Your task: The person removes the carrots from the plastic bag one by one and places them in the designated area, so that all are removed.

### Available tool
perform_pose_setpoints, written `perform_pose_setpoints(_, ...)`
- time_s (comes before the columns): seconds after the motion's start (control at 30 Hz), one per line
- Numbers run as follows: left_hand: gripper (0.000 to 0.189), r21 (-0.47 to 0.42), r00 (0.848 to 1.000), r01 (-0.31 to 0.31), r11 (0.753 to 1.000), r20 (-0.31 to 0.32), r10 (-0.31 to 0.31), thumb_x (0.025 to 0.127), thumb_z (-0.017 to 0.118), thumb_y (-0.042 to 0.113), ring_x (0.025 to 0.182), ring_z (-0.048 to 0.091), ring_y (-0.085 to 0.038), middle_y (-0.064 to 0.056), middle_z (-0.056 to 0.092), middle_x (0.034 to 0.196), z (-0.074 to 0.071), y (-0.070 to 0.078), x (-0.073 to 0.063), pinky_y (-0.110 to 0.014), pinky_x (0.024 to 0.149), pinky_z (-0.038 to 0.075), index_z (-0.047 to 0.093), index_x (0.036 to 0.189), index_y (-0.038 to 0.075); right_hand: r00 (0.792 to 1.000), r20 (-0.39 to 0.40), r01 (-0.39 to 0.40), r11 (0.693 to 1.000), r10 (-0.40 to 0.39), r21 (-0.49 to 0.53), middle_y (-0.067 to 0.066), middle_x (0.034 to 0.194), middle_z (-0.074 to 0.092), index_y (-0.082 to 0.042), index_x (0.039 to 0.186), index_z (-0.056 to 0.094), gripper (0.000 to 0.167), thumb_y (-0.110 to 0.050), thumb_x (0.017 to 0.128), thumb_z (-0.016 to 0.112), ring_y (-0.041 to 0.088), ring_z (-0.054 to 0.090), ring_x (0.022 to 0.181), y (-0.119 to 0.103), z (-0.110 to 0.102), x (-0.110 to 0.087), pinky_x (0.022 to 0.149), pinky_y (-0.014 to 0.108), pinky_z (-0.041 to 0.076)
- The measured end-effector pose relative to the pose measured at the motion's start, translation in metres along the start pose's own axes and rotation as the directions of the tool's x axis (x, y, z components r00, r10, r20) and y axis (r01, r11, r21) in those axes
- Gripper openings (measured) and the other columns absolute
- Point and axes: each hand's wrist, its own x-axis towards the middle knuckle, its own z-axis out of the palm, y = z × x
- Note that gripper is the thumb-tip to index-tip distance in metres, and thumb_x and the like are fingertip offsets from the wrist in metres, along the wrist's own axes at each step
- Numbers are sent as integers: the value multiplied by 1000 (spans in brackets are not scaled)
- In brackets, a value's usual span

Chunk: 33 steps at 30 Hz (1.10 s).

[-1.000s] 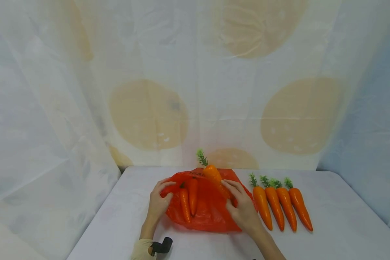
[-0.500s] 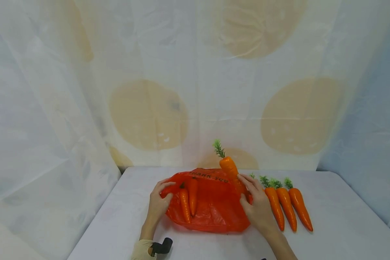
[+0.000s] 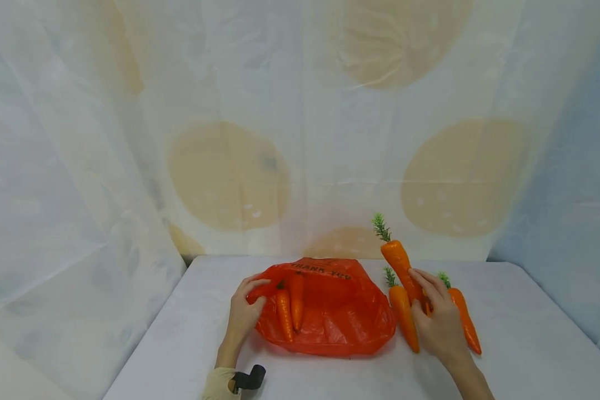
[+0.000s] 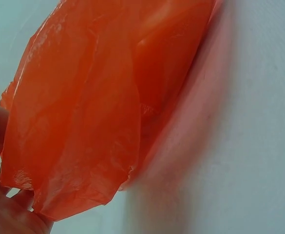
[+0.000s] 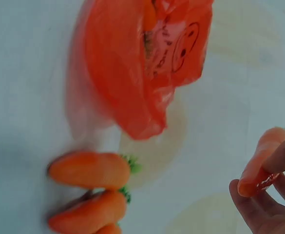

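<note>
1. The right hand [image 3: 440, 319], lower right, clamps a tapered, green-topped orange carrot [image 3: 396, 257] aloft, apparently a carrying step.
2. The left hand [image 3: 245, 311], lower centre, pinches the crinkled red plastic bag [image 3: 342, 330].
3. Next probably calls for firm hold, gentle lowering.

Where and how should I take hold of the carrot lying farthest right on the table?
The carrot is probably best gripped around its thick upper body, just below the green top, coming from the right: it narrows toward the near tip, and the right hand crowds its left side.
</note>
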Motion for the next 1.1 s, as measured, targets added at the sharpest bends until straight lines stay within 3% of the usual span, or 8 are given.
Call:
perform_pose_setpoints(0.33, 35, -2, 1000, -15, 1000, -5, 15, 84, 57, -8, 125, 53, -27, -5, 60, 130, 0, -1, -2, -53, 109, 39, 73, 110, 9, 999, -39, -19, 996, 16, -91, 20, 132, 53, 0, 136, 56, 67, 23, 73, 59, 36, 56, 108, 33, -28, -7, 89, -6, 23)
perform_pose_setpoints(0.4, 35, -10, 1000, -12, 1000, -5, 12, 84, 57, -8, 126, 53, -27, -4, 60, 130, 0, 0, -2, -53, 109, 38, 73, 111, 8, 998, -39, -49, 993, 45, -109, 20, 132, 52, 0, 137, 55, 66, 22, 75, 59, 37, 56, 108, 40, -33, -8, 87, -6, 23)
perform_pose_setpoints(0.43, 35, -11, 1000, -10, 1000, -4, 10, 84, 57, -8, 126, 53, -27, -4, 60, 130, 0, 0, -2, -53, 109, 38, 73, 111, 8, 997, -37, -69, 990, 65, -126, 21, 133, 51, 0, 138, 54, 65, 21, 76, 60, 38, 56, 108, 43, -35, -8, 90, -3, 31)
perform_pose_setpoints(0.67, 37, 0, 1000, -16, 1000, -2, 16, 83, 58, -10, 126, 53, -26, -4, 60, 131, 1, -2, -1, -54, 109, 38, 73, 110, 10, 978, -35, -206, 953, 203, -224, 24, 134, 49, 1, 139, 52, 58, 14, 82, 57, 43, 53, 111, 67, -51, -13, 80, -5, 25)
perform_pose_setpoints(0.73, 37, 2, 1000, -20, 1000, -1, 20, 83, 58, -10, 125, 53, -26, -4, 60, 131, 1, -2, 0, -53, 108, 39, 73, 109, 11, 971, -32, -238, 941, 238, -240, 25, 136, 48, 2, 140, 50, 59, 14, 83, 55, 45, 52, 112, 73, -54, -16, 94, 6, 39)
perform_pose_setpoints(0.8, 37, 7, 1000, -25, 1000, -4, 25, 83, 58, -10, 125, 54, -25, -4, 61, 130, 1, -3, 1, -52, 108, 40, 73, 109, 11, 961, -24, -272, 928, 275, -255, 26, 137, 46, 2, 142, 48, 60, 15, 83, 54, 47, 50, 114, 77, -55, -18, 102, 32, 47)
perform_pose_setpoints(0.9, 36, 6, 1000, -20, 1000, -1, 21, 83, 58, -9, 125, 54, -25, -4, 61, 130, 0, -2, 1, -52, 108, 40, 73, 109, 10, 943, -9, -322, 904, 333, -283, 30, 138, 42, 4, 143, 45, 60, 16, 84, 52, 50, 46, 117, 84, -58, -19, 93, 62, 43)
perform_pose_setpoints(1.1, 34, -1, 1000, -3, 1000, 9, 3, 84, 56, -9, 126, 52, -30, -9, 59, 132, -1, 6, -1, -55, 110, 38, 72, 111, 6, 908, 50, -378, 866, 416, -327, 34, 137, 38, 8, 143, 41, 59, 12, 85, 53, 54, 42, 117, 102, -68, -22, 92, 69, 41)
